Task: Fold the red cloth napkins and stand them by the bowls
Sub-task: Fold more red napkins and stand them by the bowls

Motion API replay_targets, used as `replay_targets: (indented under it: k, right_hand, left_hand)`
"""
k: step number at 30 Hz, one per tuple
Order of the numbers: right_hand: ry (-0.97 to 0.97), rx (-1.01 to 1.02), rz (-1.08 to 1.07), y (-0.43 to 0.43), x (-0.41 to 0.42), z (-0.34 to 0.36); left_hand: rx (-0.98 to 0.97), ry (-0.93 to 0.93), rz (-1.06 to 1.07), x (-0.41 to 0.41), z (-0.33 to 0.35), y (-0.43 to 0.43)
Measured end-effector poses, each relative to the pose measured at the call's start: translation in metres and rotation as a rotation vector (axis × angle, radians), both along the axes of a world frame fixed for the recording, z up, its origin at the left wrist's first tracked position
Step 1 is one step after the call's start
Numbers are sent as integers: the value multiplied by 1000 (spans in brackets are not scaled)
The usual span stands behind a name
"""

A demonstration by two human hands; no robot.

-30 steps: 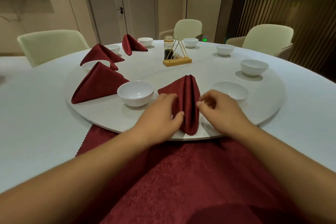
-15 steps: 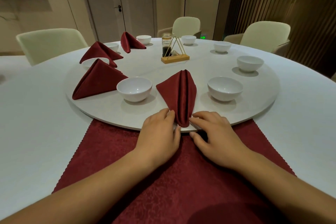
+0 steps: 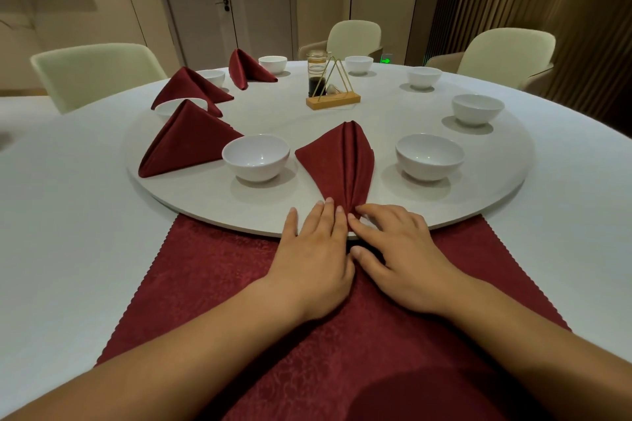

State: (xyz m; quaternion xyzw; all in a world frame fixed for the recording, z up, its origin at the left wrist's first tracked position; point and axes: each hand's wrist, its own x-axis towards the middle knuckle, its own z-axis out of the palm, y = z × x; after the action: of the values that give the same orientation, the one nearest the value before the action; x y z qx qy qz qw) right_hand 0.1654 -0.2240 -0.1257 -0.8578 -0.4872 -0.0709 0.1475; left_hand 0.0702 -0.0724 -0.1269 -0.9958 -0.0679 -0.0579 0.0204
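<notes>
A folded red napkin (image 3: 338, 164) stands on the round turntable (image 3: 478, 188) between two white bowls, one to its left (image 3: 255, 156) and one to its right (image 3: 429, 155). My left hand (image 3: 314, 256) lies flat at the turntable's near edge, its straight fingertips touching the left side of the napkin's near tip. Fingers loosely bent, my right hand (image 3: 396, 249) touches that tip from the right. Three more folded napkins (image 3: 186, 140) (image 3: 191, 87) (image 3: 248, 70) stand by bowls at the left. A flat red cloth (image 3: 205, 270) is spread under my forearms.
A wooden condiment stand with a glass jar (image 3: 331, 89) sits mid-turntable. More white bowls (image 3: 477, 109) (image 3: 424, 77) (image 3: 358, 64) ring the right and far side. Pale chairs (image 3: 95, 73) (image 3: 506, 51) surround the white table.
Both hands slid back from the napkin's sides to its near tip. The napkin stands on its own between the bowls.
</notes>
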Motion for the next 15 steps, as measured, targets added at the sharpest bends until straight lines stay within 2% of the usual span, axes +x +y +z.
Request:
replay_targets:
  k: [4, 9, 15]
  right_hand:
    - [29, -26, 29, -3, 3, 1]
    - [121, 44, 55, -11, 7, 3]
    - [75, 61, 66, -11, 5, 0]
  left_hand:
    - [34, -68, -40, -2, 4, 1]
    - [-47, -152, -140, -7, 1, 15]
    - [-61, -199, -164, -12, -4, 16]
